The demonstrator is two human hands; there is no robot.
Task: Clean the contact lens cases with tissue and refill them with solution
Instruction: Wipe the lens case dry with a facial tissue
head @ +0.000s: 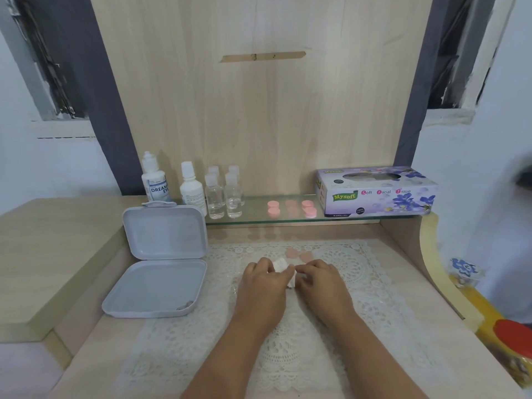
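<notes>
Both forearms reaching in from the near edge, over a white lace mat on the desk. Left hand and right hand close together at mat centre, fingers curled, both pinching a crumpled white tissue between them. Whether a lens case sits inside the tissue: cannot tell. Pink lens case parts lying on the mat just beyond the hands. Open grey box to the left, lid upright. Glass shelf behind, carrying more pink caps at its middle. Solution bottle at far left of shelf, a white bottle beside it, then four small clear bottles. Tissue box at right end of shelf.
</notes>
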